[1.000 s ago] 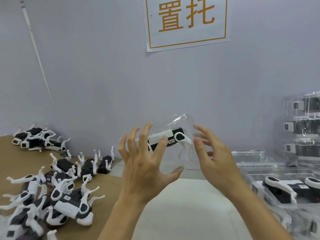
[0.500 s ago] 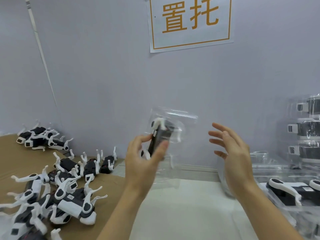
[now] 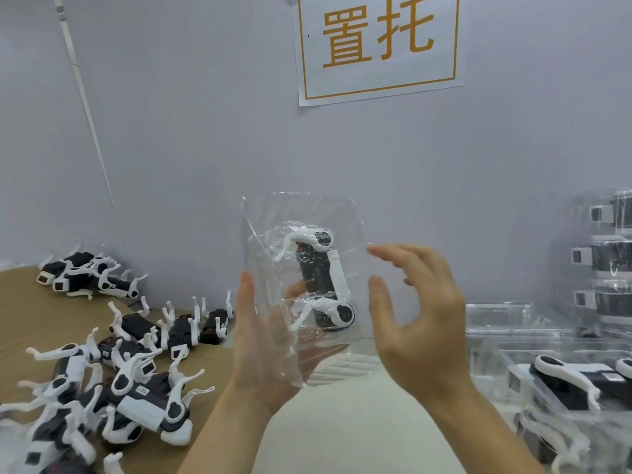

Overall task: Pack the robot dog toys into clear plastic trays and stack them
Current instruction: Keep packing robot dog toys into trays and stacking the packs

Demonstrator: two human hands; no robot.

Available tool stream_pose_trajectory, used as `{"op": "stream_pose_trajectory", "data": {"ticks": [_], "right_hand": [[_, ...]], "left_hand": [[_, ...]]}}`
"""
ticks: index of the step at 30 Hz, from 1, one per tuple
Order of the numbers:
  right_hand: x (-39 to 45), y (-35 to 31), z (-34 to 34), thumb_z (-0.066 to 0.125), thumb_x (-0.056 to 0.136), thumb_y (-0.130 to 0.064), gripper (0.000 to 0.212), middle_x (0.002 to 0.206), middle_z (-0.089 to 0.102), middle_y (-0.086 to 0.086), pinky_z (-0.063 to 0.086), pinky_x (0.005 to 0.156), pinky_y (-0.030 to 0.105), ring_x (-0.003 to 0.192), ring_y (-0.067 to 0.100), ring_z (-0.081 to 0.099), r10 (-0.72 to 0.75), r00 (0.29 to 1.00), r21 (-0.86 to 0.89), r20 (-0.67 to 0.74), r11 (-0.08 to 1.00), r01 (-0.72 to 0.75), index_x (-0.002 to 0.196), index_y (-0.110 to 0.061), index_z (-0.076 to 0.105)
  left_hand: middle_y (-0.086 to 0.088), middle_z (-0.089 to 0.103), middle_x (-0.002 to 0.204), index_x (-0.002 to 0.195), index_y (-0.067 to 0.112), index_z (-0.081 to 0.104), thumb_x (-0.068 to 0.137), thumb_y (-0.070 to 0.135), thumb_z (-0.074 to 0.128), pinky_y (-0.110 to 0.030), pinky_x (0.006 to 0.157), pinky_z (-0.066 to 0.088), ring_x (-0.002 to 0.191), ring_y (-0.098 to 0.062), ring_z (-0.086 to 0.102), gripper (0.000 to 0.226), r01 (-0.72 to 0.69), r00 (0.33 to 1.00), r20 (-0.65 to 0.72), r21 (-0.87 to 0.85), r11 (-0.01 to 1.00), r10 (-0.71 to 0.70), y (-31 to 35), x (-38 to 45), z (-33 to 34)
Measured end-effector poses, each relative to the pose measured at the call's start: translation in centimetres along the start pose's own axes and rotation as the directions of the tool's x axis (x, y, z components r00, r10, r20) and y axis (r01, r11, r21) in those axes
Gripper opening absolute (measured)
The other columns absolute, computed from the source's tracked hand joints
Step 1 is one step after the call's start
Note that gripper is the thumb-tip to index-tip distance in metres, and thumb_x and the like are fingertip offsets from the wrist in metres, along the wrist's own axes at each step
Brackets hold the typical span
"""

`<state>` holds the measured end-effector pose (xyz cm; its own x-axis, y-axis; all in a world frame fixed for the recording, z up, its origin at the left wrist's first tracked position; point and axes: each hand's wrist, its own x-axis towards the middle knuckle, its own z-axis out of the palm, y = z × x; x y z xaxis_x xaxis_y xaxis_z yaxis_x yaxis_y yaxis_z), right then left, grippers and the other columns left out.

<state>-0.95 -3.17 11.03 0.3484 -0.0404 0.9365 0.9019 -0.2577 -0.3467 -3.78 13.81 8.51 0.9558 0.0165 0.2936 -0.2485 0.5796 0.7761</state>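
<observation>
My left hand (image 3: 260, 354) holds a clear plastic tray (image 3: 266, 227) upright in front of the wall, thumb on its left edge and fingers behind it. A black-and-white robot dog toy (image 3: 319, 278) sits inside the tray, standing on end. My right hand (image 3: 420, 319) hovers at the tray's right edge with its fingers loosely spread and holds nothing; whether the fingertips touch the plastic is unclear. Several loose robot dogs (image 3: 143, 391) lie in a pile on brown cardboard (image 3: 34, 313) at the left.
A stack of packed clear trays (image 3: 608, 265) stands at the far right by the wall. Another packed tray (image 3: 564, 381) lies in front of it, with empty clear trays (image 3: 496, 313) behind. A white table surface (image 3: 342, 422) lies below my hands. A paper sign (image 3: 376, 42) hangs on the wall.
My left hand has turned the tray from lying sideways to standing on end, its broad face toward me. My right hand let go, then came back close to the right edge.
</observation>
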Motion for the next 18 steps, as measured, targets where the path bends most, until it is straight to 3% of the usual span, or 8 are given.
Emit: {"op": "stream_pose_trajectory", "data": {"ticks": [1,3,5,7,12,16,18], "right_hand": [[-0.2,-0.2,0.2,0.065,0.086,-0.015,0.027,0.106,0.058,-0.008,0.042,0.088,0.019,0.102,0.013,0.055,-0.077,0.996,-0.034,0.047,0.996,0.079,0.112,-0.02,0.069],[-0.5,-0.5,0.7,0.07,0.085,-0.016,0.021,0.101,0.057,-0.009,0.045,0.084,0.021,0.094,0.013,0.056,-0.162,0.972,-0.035,0.171,0.985,0.17,0.105,-0.02,0.073],[-0.8,-0.6,1.1,0.071,0.086,-0.015,0.014,0.097,0.06,-0.008,0.049,0.076,0.023,0.085,0.01,0.059,-0.173,0.943,0.028,0.286,0.985,0.172,0.098,-0.019,0.076],[-1.1,-0.6,1.4,0.073,0.086,-0.011,0.013,0.098,0.061,-0.008,0.049,0.074,0.019,0.082,0.008,0.059,-0.178,0.92,0.053,0.349,0.984,0.17,0.094,-0.02,0.078],[-1.0,-0.7,1.5,0.074,0.082,-0.006,0.017,0.096,0.062,-0.009,0.049,0.073,0.016,0.079,0.006,0.061,-0.212,0.907,0.053,0.364,0.977,0.207,0.09,-0.021,0.079],[-0.8,-1.1,1.3,0.073,0.081,-0.007,0.014,0.087,0.064,-0.011,0.053,0.064,0.025,0.075,0.006,0.062,-0.243,0.914,0.064,0.325,0.97,0.235,0.088,-0.018,0.078],[-0.7,-1.2,1.2,0.073,0.082,-0.006,0.017,0.086,0.067,-0.01,0.055,0.065,0.029,0.08,0.008,0.066,-0.246,0.915,0.075,0.32,0.969,0.234,0.092,-0.02,0.077]], "left_hand": [[-0.01,0.068,0.129,0.119,0.037,0.072,0.075,0.087,0.049,-0.067,0.101,0.043,0.119,-0.041,0.063,0.07,-0.006,1.0,-0.008,0.003,1.0,0.006,0.1,0.1,-0.1],[-0.019,0.065,0.13,0.132,0.019,0.065,0.075,0.085,0.056,-0.059,0.098,0.048,0.117,-0.041,0.063,0.088,0.037,0.999,-0.033,-0.12,0.992,-0.041,0.0,0.2,-0.4],[-0.022,0.066,0.118,0.132,0.006,0.061,0.073,0.08,0.064,-0.053,0.09,0.053,0.107,-0.04,0.066,0.095,0.046,0.998,-0.032,-0.247,0.968,-0.056,0.2,0.2,-0.5],[-0.023,0.068,0.109,0.128,0.005,0.061,0.075,0.078,0.065,-0.05,0.083,0.054,0.1,-0.04,0.068,0.091,0.042,0.999,-0.016,-0.296,0.954,-0.049,0.2,0.3,-1.0],[-0.024,0.059,0.136,0.143,0.012,0.053,0.063,0.084,0.069,-0.055,0.091,0.052,0.122,-0.044,0.059,0.109,0.034,0.992,-0.109,-0.226,0.974,-0.06,0.0,0.3,-2.2],[-0.018,0.068,0.119,0.128,0.014,0.061,0.058,0.083,0.073,-0.054,0.089,0.051,0.103,-0.04,0.068,0.099,0.005,0.99,-0.14,-0.173,0.985,-0.03,0.2,0.1,-2.5],[-0.019,0.066,0.127,0.128,0.016,0.062,0.058,0.083,0.073,-0.058,0.094,0.049,0.108,-0.042,0.067,0.097,-0.003,0.99,-0.141,-0.155,0.988,-0.019,0.3,0.1,-2.7]]}}
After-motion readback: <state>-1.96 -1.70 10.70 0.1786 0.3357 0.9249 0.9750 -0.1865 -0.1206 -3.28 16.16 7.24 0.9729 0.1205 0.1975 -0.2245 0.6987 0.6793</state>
